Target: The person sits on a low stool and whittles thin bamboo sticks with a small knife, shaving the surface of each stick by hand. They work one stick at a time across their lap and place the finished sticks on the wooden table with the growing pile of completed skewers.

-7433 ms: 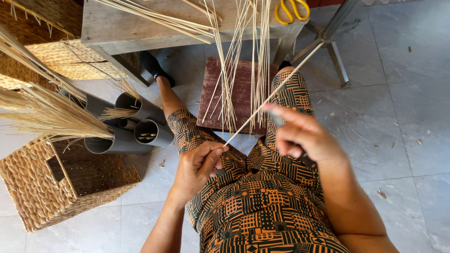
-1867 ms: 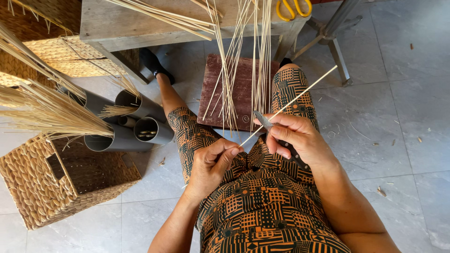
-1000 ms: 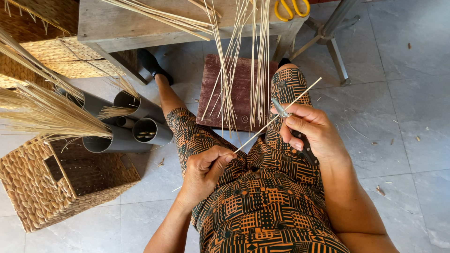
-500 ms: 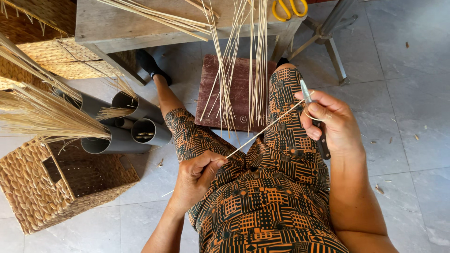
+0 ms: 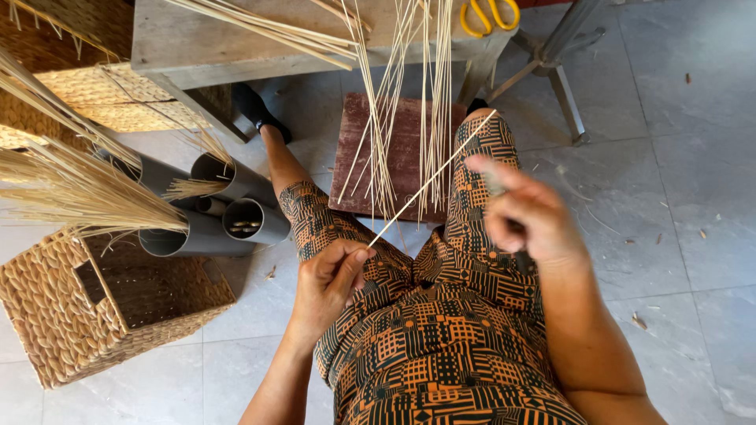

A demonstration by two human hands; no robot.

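- Far left, I see a woven basket (image 5: 94,315) lying tipped on the floor tiles, with grey pipes (image 5: 236,212) stuffed with dry straw just beyond it.
- My left hand (image 5: 327,287) sits over the left thigh, thumb and fingers pinched on the lower end of a thin pale reed (image 5: 429,181).
- The reed runs up and to the right, slanting across the loose strips (image 5: 402,102) that hang off the wooden table (image 5: 189,43).
- My right hand (image 5: 528,216) is blurred above the right thigh, near the reed's upper part; fingers curled around a thin dark tool, though I can't tell how tightly.
- Yellow scissors (image 5: 488,14) lie up on the table.
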